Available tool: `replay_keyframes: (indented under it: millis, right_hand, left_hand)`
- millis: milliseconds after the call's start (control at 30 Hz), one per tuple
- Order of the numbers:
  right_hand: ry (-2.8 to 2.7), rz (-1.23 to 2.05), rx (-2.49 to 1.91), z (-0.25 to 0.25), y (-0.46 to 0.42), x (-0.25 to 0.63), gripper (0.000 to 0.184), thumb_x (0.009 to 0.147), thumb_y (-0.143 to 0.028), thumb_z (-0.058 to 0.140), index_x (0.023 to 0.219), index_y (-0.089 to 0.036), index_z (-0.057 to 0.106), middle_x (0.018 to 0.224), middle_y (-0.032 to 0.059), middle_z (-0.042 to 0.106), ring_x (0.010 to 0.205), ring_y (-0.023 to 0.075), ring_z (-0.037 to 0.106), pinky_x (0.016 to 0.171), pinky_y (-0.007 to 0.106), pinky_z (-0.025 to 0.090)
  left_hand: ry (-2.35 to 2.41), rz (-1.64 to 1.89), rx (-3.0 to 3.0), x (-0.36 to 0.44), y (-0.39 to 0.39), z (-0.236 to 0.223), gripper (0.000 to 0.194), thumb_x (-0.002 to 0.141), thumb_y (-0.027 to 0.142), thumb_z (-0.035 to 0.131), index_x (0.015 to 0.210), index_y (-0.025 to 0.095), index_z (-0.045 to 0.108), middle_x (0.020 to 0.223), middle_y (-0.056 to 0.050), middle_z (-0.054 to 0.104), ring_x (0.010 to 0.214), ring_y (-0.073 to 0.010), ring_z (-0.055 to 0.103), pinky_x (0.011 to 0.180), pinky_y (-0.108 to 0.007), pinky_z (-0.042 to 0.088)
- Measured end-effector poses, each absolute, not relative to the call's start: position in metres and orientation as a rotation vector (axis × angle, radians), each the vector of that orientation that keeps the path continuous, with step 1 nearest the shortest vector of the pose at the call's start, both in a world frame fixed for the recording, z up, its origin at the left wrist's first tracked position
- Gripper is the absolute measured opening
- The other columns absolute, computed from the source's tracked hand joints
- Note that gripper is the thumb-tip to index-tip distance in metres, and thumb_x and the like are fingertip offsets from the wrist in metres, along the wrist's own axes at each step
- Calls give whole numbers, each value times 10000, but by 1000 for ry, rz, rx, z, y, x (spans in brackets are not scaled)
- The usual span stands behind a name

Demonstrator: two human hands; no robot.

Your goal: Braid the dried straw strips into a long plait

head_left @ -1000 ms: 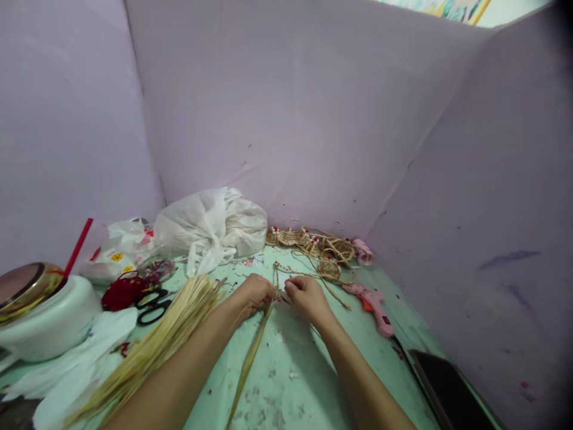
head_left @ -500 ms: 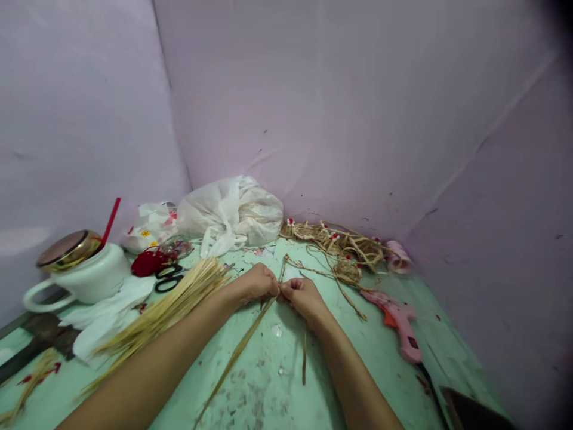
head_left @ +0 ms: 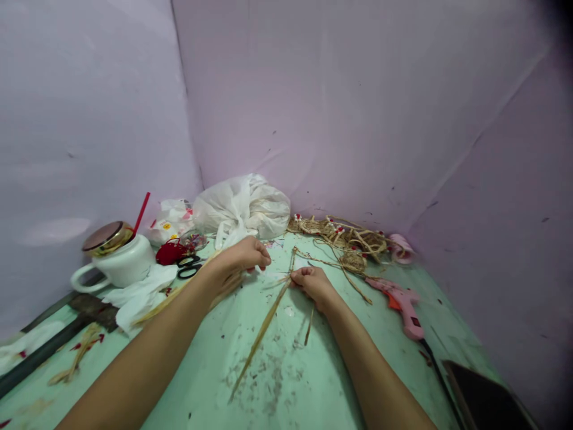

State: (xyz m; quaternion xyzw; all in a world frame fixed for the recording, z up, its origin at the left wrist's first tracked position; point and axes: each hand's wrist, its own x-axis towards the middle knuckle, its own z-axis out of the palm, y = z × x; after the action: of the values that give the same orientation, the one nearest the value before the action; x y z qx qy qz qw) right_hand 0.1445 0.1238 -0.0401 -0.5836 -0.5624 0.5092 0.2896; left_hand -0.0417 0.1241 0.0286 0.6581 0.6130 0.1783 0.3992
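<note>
My right hand is closed in a pinch on the upper part of a long dry straw strip that runs down the green table towards me. My left hand hovers a little to the left of it, over the tip of a bundle of straw strips; its fingers are curled, and I cannot see anything in them. A short straw piece lies just below my right wrist.
At the back lie a white plastic bag, a tangle of woven straw pieces with red beads and a pink tape roll. Left: white mug with gold lid, black scissors, tissue. Right: pink glue gun, dark phone.
My left hand has let go of the strip and moved up and left, away from my right hand, which stays pinched on the strip. The camera has turned left.
</note>
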Motion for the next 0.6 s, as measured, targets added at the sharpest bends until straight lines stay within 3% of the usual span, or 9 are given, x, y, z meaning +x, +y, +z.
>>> replay_keyframes:
  millis: [100, 167, 400, 600]
  right_hand:
    - [-1496, 1376, -1548, -39, 124, 145, 163, 654, -246, 527, 547, -125, 549, 369, -64, 360, 338, 35, 225, 387, 205, 157]
    - [-1479, 1398, -1544, -37, 123, 145, 167, 654, -247, 531, 539, -126, 545, 353, -68, 342, 334, 36, 221, 386, 207, 159]
    - [-1461, 1430, -1500, -39, 125, 147, 177, 660, -244, 526, 533, -123, 542, 354, -65, 336, 331, 34, 215, 375, 208, 141]
    - [-1486, 1412, -1503, -41, 127, 146, 161, 657, -229, 522, 536, -125, 546, 360, -63, 343, 324, 34, 218, 366, 211, 135]
  left_hand:
    - [1667, 438, 1840, -65, 116, 55, 196, 573, 265, 540, 677, 124, 627, 533, 2, 544, 446, -73, 424, 435, -178, 313]
    - [1766, 235, 1958, -76, 113, 63, 174, 558, 276, 543, 625, 135, 621, 525, 1, 541, 473, -87, 444, 450, -184, 312]
    - [1909, -484, 2021, -69, 117, 39, 204, 440, 282, 603, 597, 153, 623, 583, -43, 596, 507, -144, 495, 476, -228, 339]
    - [1809, -396, 2133, -61, 118, 34, 242, 463, 342, 604, 643, 182, 626, 654, -35, 617, 561, -161, 515, 500, -238, 353]
